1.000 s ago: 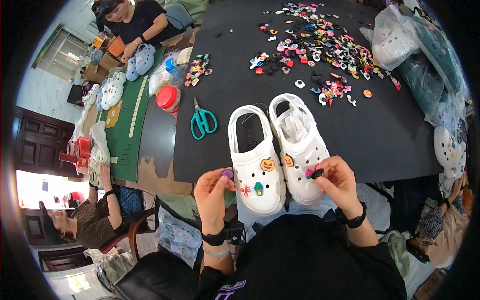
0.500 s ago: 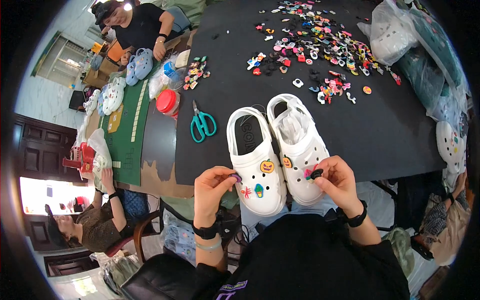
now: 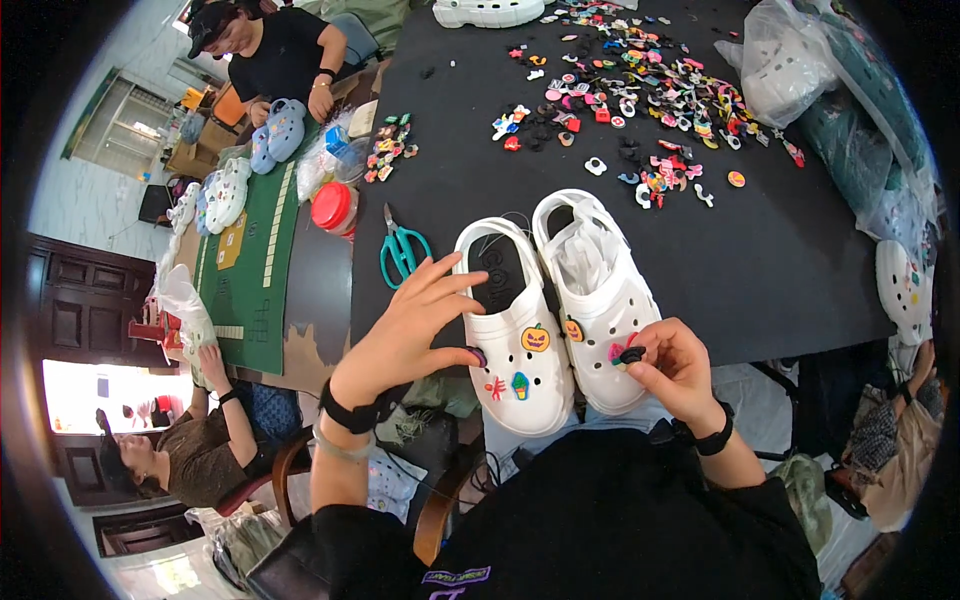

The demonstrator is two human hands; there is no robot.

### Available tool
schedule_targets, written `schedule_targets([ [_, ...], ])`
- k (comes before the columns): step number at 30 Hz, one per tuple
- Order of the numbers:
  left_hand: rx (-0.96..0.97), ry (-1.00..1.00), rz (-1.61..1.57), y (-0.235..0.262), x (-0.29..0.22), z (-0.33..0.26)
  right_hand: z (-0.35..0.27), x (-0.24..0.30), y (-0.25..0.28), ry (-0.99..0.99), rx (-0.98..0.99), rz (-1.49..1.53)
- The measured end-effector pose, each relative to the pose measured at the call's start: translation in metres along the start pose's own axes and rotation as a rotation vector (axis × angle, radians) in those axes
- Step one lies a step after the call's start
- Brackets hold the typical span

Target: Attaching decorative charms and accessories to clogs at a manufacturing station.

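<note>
Two white clogs stand side by side at the near edge of the black table (image 3: pixel 800 250). The left clog (image 3: pixel 508 330) carries a pumpkin charm, a red charm and an ice-cream charm. The right clog (image 3: pixel 600 300) has white paper stuffing and a small orange charm. My left hand (image 3: pixel 410 330) rests on the left clog's side, fingers spread, with a purple charm (image 3: pixel 478 355) under the thumb tip. My right hand (image 3: pixel 672 365) pinches a small black charm (image 3: pixel 631 354) against the toe of the right clog.
A heap of several coloured charms (image 3: pixel 640 90) lies at the far side of the table. Teal scissors (image 3: pixel 402 250) and a red-lidded jar (image 3: pixel 334 207) sit to the left. Plastic bags of clogs (image 3: pixel 790 60) lie at right. Other people sit at a green mat (image 3: pixel 245 270) on the left.
My left hand has lifted from the near edge and spread its fingers over the left clog's side. My right hand stays at the right clog's toe with the black charm.
</note>
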State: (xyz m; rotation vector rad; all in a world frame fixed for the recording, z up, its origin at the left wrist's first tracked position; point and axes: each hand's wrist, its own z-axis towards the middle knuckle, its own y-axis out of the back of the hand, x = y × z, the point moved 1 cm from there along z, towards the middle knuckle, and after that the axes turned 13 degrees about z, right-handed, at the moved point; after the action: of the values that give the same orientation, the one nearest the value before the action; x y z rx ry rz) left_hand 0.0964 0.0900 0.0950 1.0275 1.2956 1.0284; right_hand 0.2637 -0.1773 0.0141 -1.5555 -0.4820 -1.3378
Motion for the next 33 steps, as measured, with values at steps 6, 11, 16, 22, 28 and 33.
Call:
schedule_targets([
  [6,0.234,-0.163,-0.053,-0.003,0.008,0.026,-0.001,-0.004,0.004,0.027,-0.004,0.016],
  [11,0.269,-0.094,0.061,-0.014,-0.003,0.032,-0.004,-0.003,0.002,0.008,-0.042,0.046],
  [16,0.122,-0.049,-0.039,-0.023,0.001,0.020,-0.003,-0.004,0.004,0.040,-0.027,0.036],
  [22,0.198,-0.071,-0.283,-0.012,0.026,0.007,0.000,-0.001,0.008,0.007,-0.012,0.115],
  [28,0.199,-0.005,-0.264,0.004,0.010,0.016,0.002,-0.002,0.010,-0.010,-0.031,0.171],
  [33,0.056,-0.127,-0.133,0.003,0.000,-0.005,0.001,0.002,0.006,-0.006,-0.040,0.166],
])
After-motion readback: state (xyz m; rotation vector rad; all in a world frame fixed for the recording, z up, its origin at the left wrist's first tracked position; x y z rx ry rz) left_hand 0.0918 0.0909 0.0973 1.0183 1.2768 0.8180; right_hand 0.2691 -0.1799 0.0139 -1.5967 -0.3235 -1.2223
